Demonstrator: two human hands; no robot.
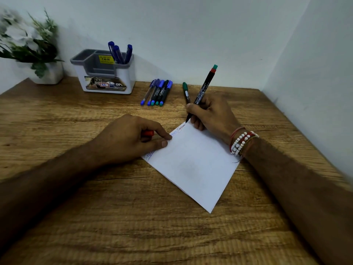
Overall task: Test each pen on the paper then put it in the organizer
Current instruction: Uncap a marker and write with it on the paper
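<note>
Could ink the desk (114, 217) by writing at paper's (193, 165) twelve-o'clock corner, marker (205, 85) clamped in right fingers (197, 124), red cap (148, 133) in left fingers (162, 136).

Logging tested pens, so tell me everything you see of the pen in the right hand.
The pen is a black marker with white print on its barrel, a red band and a green end on top. Uncapped and tilted, it is gripped low by the right hand, tip at the far corner of the paper.
</note>
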